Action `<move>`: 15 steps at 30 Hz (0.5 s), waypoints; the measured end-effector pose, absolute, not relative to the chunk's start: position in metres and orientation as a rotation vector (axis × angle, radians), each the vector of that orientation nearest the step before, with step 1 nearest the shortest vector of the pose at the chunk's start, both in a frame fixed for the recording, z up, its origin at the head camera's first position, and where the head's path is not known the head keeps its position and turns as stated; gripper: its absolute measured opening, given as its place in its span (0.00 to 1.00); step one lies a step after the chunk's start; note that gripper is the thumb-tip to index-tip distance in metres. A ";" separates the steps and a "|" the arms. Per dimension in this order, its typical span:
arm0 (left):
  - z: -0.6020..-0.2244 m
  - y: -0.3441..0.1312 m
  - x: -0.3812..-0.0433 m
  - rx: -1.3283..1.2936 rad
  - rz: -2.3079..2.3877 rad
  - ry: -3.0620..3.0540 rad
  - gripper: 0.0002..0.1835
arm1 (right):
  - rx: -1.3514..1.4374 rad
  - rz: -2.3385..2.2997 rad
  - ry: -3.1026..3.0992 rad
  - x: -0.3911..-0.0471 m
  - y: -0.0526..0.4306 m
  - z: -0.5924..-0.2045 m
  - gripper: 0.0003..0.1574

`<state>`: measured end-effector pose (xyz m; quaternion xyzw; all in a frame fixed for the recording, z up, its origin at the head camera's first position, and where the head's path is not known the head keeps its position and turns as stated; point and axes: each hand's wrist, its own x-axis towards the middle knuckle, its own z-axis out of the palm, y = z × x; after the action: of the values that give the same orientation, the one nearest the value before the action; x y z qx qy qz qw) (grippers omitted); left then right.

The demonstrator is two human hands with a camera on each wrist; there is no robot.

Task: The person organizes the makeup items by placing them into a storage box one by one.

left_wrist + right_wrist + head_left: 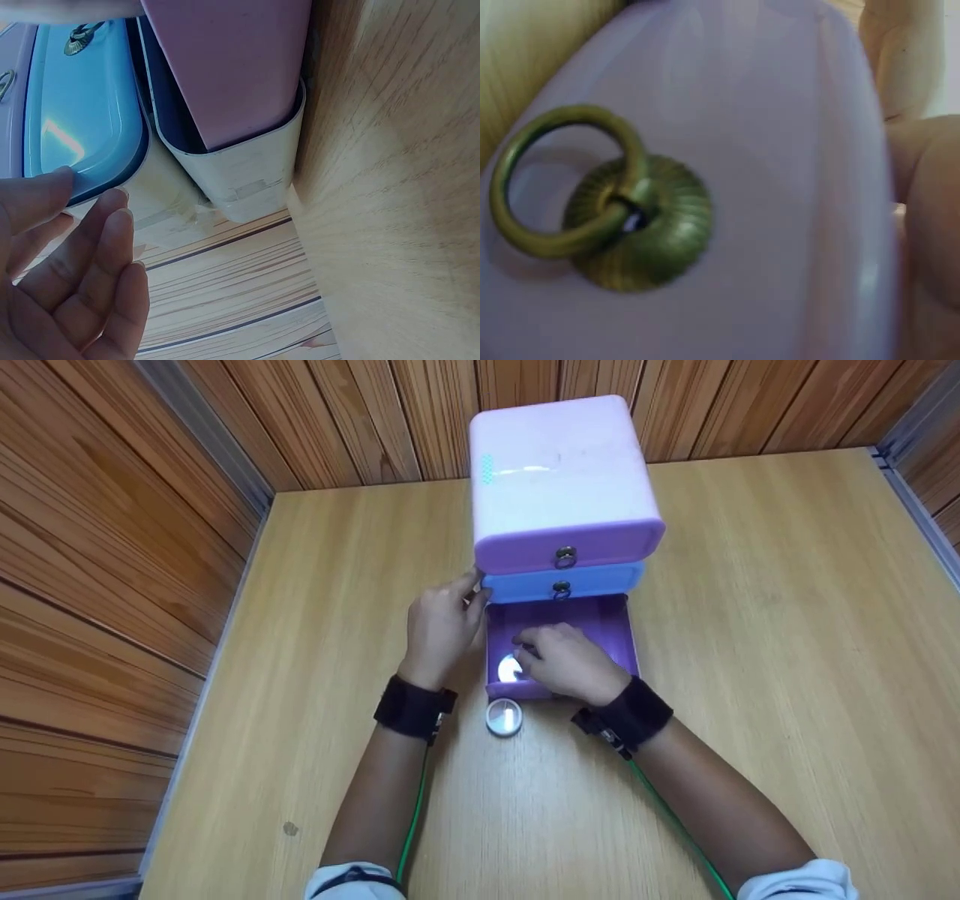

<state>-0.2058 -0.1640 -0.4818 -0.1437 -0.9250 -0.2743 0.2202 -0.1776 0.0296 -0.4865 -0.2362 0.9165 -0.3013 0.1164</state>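
Observation:
A drawer unit [566,472] stands at the back of the table, with a purple top drawer, a blue middle drawer [525,587] and a pulled-out purple bottom drawer [607,622]. My left hand [442,619] holds the left edge of the blue drawer's housing, thumb on its front and fingers bent beside it in the left wrist view. Inside the bottom drawer, my right hand [570,660] has its thumb and bent fingers at a shiny white round piece [508,668]; its grip is hidden. The right wrist view is filled by the drawer front with its brass ring pull [570,180].
Just in front of the open drawer lies a small round case with a clear top [503,718]. Wood-plank walls [435,427] bound the table behind and at the left. Green cables [415,817] run along both forearms from black wrist bands.

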 end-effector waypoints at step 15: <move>-0.481 -0.163 -0.205 -0.405 -0.742 -2.536 0.16 | -1.229 -0.786 3.040 -0.117 0.026 -0.486 0.09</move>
<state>-0.2051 -0.1630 -0.4813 -0.1474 -0.9227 -0.2702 0.2321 -0.1173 0.0256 -0.4864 -0.3622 0.8956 -0.2314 -0.1150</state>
